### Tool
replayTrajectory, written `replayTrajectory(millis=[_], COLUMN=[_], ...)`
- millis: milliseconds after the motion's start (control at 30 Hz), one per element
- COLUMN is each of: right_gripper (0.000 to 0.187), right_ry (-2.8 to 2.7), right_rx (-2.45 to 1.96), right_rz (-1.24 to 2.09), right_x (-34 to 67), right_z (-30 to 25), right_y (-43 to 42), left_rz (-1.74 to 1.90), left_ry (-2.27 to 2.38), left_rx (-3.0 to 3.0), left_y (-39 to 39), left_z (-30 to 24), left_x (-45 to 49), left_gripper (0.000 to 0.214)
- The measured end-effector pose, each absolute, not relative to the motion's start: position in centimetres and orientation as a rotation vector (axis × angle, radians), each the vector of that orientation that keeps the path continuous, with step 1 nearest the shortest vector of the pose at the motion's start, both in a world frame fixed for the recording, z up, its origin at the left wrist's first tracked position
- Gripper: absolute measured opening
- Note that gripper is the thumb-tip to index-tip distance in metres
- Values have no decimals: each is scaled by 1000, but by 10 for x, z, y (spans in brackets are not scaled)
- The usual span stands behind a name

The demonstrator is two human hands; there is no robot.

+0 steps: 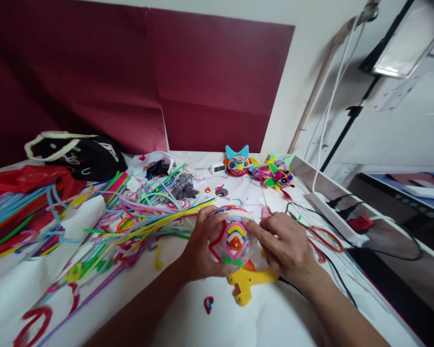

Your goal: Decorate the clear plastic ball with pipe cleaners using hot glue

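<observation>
My left hand (202, 241) wraps round a clear ball (222, 236) decorated with coloured pipe cleaners. Its near side bears a pink-edged oval of pipe cleaner (236, 239) with yellow, blue, white and orange inside. My right hand (287, 246) is at the ball's right side, its index finger pressed to the oval's upper right edge and the other fingers curled; its thumb is partly hidden. Just below the ball lies a yellow glue gun (251, 279), its cable running off under my right wrist. A small red and blue pipe-cleaner piece (209, 304) lies nearer to me.
Loose pipe cleaners (137, 226) spread over the left side, by a red plastic bag (25, 176) and a black bag (88, 156). Two decorated pipe-cleaner figures (237, 164) and a small white digital display (218, 168) stand behind. A power strip (338, 219) with cables lies right.
</observation>
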State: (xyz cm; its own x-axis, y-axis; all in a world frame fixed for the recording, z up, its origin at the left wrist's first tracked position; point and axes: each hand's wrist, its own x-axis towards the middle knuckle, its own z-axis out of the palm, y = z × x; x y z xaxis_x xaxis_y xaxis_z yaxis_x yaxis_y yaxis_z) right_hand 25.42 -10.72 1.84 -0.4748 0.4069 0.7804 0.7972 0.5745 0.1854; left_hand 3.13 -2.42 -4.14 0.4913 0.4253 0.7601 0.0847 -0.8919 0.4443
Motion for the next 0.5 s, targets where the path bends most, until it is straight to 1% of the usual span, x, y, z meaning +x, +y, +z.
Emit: replayTrajectory(millis=[300,500], right_gripper=[28,27], right_ry=[-2060,-2045], right_rx=[-975,-965], right_rz=[-552,-451], right_x=[249,247], right_z=[23,28], right_y=[-111,-113], left_rz=[1361,1374], left_ry=[393,356], left_rx=[2415,2428], left_y=[-22,-22], left_z=[-40,-40], left_x=[31,32], left_gripper=[105,103])
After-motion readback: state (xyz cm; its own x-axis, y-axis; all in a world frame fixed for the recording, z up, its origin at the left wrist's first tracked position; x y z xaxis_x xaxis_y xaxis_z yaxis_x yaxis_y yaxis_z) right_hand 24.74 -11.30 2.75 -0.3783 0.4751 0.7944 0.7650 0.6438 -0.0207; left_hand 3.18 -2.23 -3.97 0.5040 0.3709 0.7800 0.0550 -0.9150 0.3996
